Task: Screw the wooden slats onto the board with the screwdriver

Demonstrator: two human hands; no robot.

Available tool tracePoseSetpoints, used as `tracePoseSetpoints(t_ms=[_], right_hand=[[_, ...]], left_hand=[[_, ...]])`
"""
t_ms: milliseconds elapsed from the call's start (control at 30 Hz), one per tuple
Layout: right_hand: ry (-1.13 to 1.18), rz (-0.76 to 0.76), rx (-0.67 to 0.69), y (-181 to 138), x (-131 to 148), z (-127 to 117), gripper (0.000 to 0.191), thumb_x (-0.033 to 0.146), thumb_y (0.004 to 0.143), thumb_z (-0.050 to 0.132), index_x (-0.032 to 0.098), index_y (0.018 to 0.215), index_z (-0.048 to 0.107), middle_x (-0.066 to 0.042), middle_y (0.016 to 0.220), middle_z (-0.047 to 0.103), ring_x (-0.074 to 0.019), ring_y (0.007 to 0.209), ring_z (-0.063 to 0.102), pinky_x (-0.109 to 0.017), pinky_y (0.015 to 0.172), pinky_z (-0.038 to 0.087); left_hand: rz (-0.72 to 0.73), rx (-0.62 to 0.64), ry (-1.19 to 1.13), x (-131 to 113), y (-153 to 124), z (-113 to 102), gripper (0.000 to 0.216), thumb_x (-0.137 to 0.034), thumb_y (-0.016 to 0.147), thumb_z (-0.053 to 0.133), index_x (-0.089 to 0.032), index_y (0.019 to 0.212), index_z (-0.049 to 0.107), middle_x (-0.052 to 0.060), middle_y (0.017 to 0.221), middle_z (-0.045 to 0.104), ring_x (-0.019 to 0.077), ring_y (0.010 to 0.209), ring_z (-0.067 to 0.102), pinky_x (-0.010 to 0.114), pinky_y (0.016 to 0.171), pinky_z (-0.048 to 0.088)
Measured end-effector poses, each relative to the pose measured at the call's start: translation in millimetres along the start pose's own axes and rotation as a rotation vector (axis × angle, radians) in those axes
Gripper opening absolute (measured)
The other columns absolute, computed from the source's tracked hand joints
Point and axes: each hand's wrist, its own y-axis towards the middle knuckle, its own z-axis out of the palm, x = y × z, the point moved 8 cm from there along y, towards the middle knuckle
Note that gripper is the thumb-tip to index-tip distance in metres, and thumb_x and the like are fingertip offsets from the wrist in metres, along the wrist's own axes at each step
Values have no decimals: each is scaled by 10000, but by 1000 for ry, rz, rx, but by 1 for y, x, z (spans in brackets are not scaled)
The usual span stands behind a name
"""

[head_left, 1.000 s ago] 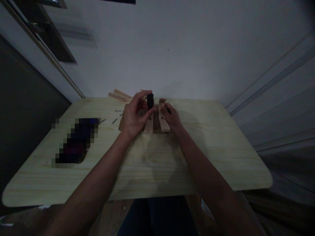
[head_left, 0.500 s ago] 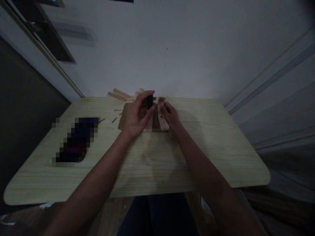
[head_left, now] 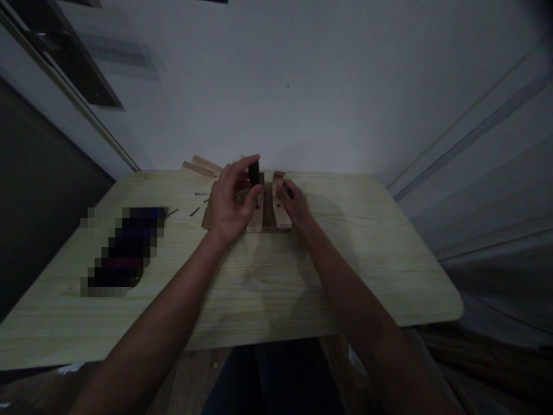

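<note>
My left hand (head_left: 231, 202) is closed around a short black tool handle (head_left: 254, 172), held upright over a wooden strip (head_left: 257, 218). That strip lies on a darker wooden board (head_left: 209, 213) at the far middle of the table. My right hand (head_left: 291, 203) rests with curled fingers on a second wooden strip (head_left: 279, 213), parallel to the first, pressing it down. The tool's tip is hidden behind my fingers.
The light wooden table (head_left: 242, 276) stands against a white wall. Loose wooden slats (head_left: 199, 167) lie at its far edge, a few small screws (head_left: 195, 211) left of the board. A blurred-out dark object (head_left: 123, 248) lies at the left. My dark trouser legs show below the near edge.
The view has shifted slightly, so everything sits a little further left. My left hand has lowered the black handle closer to the strip. My right hand stays on the second strip.
</note>
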Motion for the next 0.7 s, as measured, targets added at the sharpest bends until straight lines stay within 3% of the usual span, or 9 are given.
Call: tracePoseSetpoints(t_ms=[133, 300, 500, 700], right_hand=[[-12, 8, 4, 0, 0, 1, 522, 716, 869, 477, 228, 980, 625, -62, 937, 684, -224, 868, 613, -377, 818, 485], [-21, 19, -4, 0, -1, 2, 524, 702, 875, 459, 217, 988, 623, -58, 905, 673, -216, 843, 612, -370, 794, 489], [-12, 17, -2, 1, -2, 3, 516, 719, 854, 475, 232, 953, 614, -50, 891, 669, -218, 831, 608, -376, 788, 483], [-6, 13, 2, 1, -1, 2, 514, 718, 846, 483, 239, 973, 618, -55, 931, 684, -222, 870, 614, -376, 816, 481]], left_hand=[[-20, 53, -52, 1, -1, 2, 559, -536, 963, 550, -337, 1465, 409, 70, 1342, 593, 230, 1068, 680, 349, 870, 606], [-38, 123, -110, 1, -2, 8, 520, -504, 983, 525, -344, 1462, 400, 54, 1230, 648, 214, 1029, 702, 373, 908, 607], [5, 10, -3, 5, 0, 2, 595, -552, 829, 730, -342, 1338, 504, 49, 1241, 575, 227, 1076, 643, 347, 811, 625], [-5, -34, 20, 8, 0, -1, 534, -519, 862, 712, -321, 1321, 523, 44, 1130, 591, 203, 979, 659, 338, 789, 619]])
